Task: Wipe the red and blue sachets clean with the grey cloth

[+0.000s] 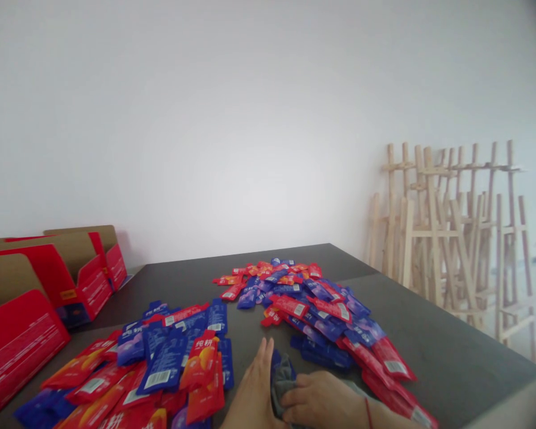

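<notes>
My left hand [254,384] is low in the middle of the view, its fingers stretched upward and close together. A dark blue pouch [275,361] stands tilted against its palm side; the left thumb is hidden. My right hand [320,398] grips a grey-green cloth [282,379] and presses it against that pouch. Most of the pouch is covered by the cloth and hands. Close by on the right is a heap of red and blue pouches [324,316]. Another heap of red and blue pouches [161,351] lies to the left of my left hand.
Red cardboard boxes [24,351] with brown insides stand along the left side of the dark table [433,333]. The table's right edge runs diagonally towards the front. Beyond it, several wooden easels [433,238] lean near the white wall [232,119].
</notes>
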Available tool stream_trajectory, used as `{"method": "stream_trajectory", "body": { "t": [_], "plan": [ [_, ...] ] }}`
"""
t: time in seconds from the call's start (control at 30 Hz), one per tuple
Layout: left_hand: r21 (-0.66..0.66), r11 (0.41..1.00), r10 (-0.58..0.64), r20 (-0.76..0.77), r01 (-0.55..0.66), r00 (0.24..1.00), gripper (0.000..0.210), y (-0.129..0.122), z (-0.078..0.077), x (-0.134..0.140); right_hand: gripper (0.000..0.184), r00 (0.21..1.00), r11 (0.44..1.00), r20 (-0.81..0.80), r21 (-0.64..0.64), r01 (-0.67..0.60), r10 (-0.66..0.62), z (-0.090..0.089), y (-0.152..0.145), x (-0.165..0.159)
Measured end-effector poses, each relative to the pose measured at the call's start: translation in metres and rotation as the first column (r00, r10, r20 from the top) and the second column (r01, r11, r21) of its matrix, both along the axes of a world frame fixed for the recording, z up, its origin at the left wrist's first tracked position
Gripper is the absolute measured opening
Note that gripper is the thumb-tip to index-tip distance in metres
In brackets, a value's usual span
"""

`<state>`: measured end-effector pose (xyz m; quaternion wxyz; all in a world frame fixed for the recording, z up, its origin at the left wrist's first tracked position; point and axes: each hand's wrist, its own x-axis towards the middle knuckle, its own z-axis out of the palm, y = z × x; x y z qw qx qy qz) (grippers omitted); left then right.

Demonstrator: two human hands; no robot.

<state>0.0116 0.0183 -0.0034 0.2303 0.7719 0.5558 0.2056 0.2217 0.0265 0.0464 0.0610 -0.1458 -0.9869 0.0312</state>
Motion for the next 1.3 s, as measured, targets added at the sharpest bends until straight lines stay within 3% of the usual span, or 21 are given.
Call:
{"method": "stream_trajectory", "body": {
  "t": [0.1,0.2,0.47,0.57,0.7,0.8,0.9,1.0,1.07,1.2,1.3],
  "plan": [
    [-0.033,0.999,0.004,-0.028,-0.004,1.0,0.143,0.0,0.004,0.001,0.022,0.999,0.999,-0.027,-0.035,0.031,-0.032,0.005,-0.006,0.012],
    [-0.04,0.999,-0.001,-0.023,0.0,1.0,0.142,-0.002,0.009,0.002,0.032,0.983,0.981,0.001,-0.06,0.183,-0.184,0.012,0.001,0.011],
    [-0.084,0.996,0.024,-0.027,-0.026,0.999,0.149,-0.006,0.02,0.004,0.031,0.876,0.884,0.123,0.027,0.466,-0.466,0.016,0.041,-0.044],
    [-0.095,0.994,0.051,-0.069,-0.058,0.996,0.149,-0.007,0.024,0.006,0.029,0.885,0.898,0.155,0.06,0.435,-0.439,0.021,0.043,-0.047],
    [-0.086,0.995,0.049,-0.078,-0.056,0.996,0.143,-0.005,0.023,0.006,0.024,0.946,0.965,0.194,0.056,0.255,-0.261,0.025,0.028,-0.028],
    [-0.063,0.997,0.027,-0.076,-0.032,0.997,0.139,-0.003,0.019,0.005,0.021,0.97,0.986,0.179,0.02,0.164,-0.165,0.024,0.014,-0.016],
    [-0.074,0.997,0.013,-0.093,-0.02,0.996,0.138,-0.001,0.018,0.006,0.023,0.953,0.969,0.173,0.022,0.248,-0.248,0.02,0.013,-0.019],
    [-0.094,0.995,0.011,-0.098,-0.02,0.995,0.142,-0.002,0.021,0.007,0.027,0.9,0.914,0.16,0.063,0.4,-0.405,0.018,0.028,-0.033],
    [-0.1,0.995,0.019,-0.089,-0.028,0.996,0.144,-0.003,0.022,0.008,0.029,0.881,0.895,0.16,0.093,0.436,-0.446,0.018,0.039,-0.043],
    [-0.063,0.997,0.051,-0.029,-0.053,0.998,0.147,-0.003,0.015,0.004,0.026,0.901,0.913,0.162,0.142,0.382,-0.402,0.017,0.048,-0.053],
    [-0.019,0.998,0.065,0.018,-0.065,0.998,0.148,-0.001,0.007,0.0,0.018,0.948,0.951,0.173,0.203,0.231,-0.267,0.013,0.038,-0.052]
  ]
}}
